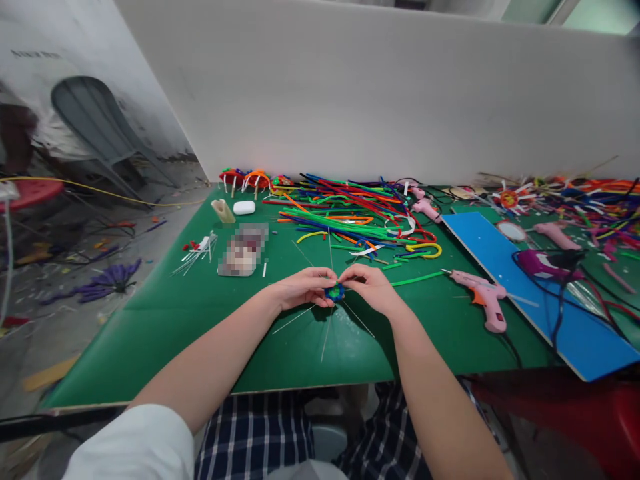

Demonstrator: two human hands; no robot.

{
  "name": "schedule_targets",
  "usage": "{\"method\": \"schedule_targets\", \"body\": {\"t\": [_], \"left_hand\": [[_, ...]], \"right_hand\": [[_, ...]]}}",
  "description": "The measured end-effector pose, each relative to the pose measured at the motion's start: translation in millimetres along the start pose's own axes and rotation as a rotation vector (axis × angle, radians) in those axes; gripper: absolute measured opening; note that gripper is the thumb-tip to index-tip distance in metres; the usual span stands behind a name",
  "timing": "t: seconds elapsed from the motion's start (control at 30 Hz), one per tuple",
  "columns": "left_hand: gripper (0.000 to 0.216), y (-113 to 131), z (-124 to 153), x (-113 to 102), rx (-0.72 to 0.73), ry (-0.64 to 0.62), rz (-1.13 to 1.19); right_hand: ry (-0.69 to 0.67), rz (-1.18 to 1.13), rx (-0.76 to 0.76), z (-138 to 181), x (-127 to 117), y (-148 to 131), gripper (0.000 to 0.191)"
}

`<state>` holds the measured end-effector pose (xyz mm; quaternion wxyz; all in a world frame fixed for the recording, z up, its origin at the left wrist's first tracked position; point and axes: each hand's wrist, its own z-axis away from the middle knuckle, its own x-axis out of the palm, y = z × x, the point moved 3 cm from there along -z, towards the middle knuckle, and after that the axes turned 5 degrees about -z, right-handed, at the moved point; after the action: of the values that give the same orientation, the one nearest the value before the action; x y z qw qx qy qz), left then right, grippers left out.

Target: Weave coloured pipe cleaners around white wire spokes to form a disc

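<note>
A small round blue-and-green pipe-cleaner piece [335,292] is held between my two hands, just above the green tabletop. Thin pale wires or sticks fan out from it on several sides like spokes. My left hand [307,288] pinches its left edge, thumb underneath and fingers on top. From the other side, my right hand [369,285] grips the upper right rim with thumb and fingertips pressed together. Exactly what the right fingertips pinch is too small to make out clearly. A green pipe cleaner [417,279] lies to the right of my right hand.
Many coloured pipe cleaners [345,210] lie heaped at the back. A pink glue gun [483,295] rests at right, beside a blue board [540,300] carrying a purple glue gun [547,265]. Left are a phone [243,250], a white case [244,207] and white-stemmed red bits [200,247].
</note>
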<state>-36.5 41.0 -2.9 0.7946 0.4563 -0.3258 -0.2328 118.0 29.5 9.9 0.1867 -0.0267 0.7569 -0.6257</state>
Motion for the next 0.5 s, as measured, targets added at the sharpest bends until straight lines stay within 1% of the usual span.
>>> {"method": "schedule_targets", "body": {"t": [0.17, 0.4, 0.5], "left_hand": [[0.027, -2.5, -1.0, 0.3, -0.021, 0.016, -0.011], [0.028, -0.7, -1.1, 0.0, 0.018, 0.044, -0.024], [0.029, -0.4, -0.1, 1.2, 0.017, 0.046, -0.037]], "right_hand": [[-0.006, 0.013, -0.012, 0.3, 0.9, -2.9, 0.010], [0.051, -0.022, 0.058, 0.8, 3.1, -2.7, 0.015], [0.072, 0.036, 0.047, 1.1, 2.5, -3.6, 0.013]]}}
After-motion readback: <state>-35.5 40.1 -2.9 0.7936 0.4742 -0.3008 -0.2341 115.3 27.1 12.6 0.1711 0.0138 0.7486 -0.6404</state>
